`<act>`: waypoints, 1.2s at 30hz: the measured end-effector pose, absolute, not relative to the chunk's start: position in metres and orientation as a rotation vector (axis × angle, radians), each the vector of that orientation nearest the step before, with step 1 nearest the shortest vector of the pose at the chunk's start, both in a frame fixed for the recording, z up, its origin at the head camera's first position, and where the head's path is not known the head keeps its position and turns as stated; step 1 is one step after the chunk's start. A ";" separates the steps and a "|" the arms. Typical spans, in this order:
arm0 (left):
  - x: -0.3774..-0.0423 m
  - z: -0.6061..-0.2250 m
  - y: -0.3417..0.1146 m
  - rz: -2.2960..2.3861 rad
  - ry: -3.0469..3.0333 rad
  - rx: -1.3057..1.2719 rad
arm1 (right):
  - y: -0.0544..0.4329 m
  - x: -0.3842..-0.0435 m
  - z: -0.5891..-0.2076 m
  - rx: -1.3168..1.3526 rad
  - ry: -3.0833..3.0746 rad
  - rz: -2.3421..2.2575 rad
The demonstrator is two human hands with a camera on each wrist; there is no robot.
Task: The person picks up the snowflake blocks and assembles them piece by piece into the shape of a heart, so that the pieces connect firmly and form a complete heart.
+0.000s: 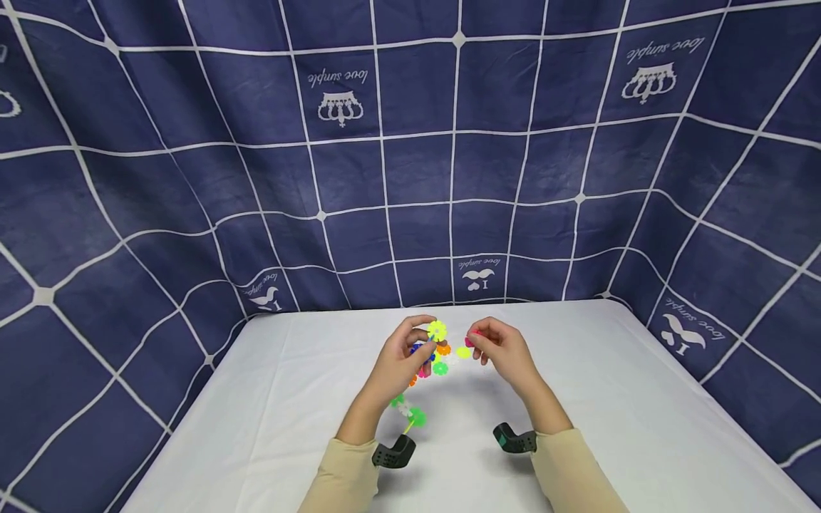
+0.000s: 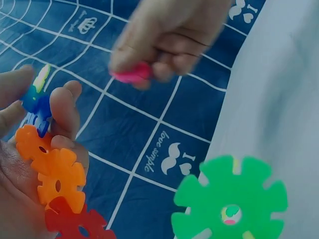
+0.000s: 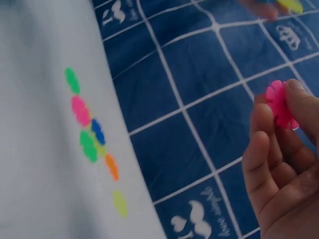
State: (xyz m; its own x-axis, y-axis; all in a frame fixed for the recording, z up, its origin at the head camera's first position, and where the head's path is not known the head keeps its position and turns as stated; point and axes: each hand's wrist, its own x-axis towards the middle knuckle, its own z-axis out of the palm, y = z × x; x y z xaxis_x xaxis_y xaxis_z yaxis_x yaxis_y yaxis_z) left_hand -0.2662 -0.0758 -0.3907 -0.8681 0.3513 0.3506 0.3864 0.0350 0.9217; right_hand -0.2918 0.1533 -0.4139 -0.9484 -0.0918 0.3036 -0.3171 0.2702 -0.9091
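My left hand [image 1: 393, 367] grips a chain of notched plastic snowflake discs, with a yellow disc [image 1: 437, 330] at its top. Between thumb and fingers, the left wrist view shows a blue disc [image 2: 42, 107]. Orange discs [image 2: 62, 186] and a red disc [image 2: 75, 223] follow down along the palm. A large green disc [image 2: 199, 194] appears close to that camera. My right hand [image 1: 509, 353], raised to the right of the chain, pinches a single pink disc [image 3: 277, 102] between thumb and fingers. The two hands are apart.
Loose discs lie on the white tabletop [image 1: 628, 399] beyond the hands, among them a yellow disc [image 3: 119, 203], an orange disc [image 3: 112, 167] and a green disc [image 3: 88, 145]. A dark blue checked curtain [image 1: 417, 171] encloses the back and sides.
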 end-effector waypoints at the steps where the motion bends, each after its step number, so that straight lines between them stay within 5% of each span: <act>1: -0.266 -0.391 -0.075 -1.979 -2.259 -0.789 | 0.152 -0.290 -0.411 0.395 -2.323 1.750; 36: -0.258 -0.386 -0.070 -1.877 -2.345 -0.699 | 0.131 -0.261 -0.382 0.727 -1.997 1.731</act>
State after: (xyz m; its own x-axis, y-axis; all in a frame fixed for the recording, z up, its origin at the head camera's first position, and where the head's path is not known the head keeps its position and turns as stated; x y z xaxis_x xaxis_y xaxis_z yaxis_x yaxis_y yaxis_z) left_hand -0.2584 -0.0698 -0.3863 -0.8955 0.3095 0.3198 0.3798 0.1570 0.9117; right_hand -0.2608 0.1309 -0.3822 -0.7856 -0.1252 0.6059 -0.6176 0.0989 -0.7803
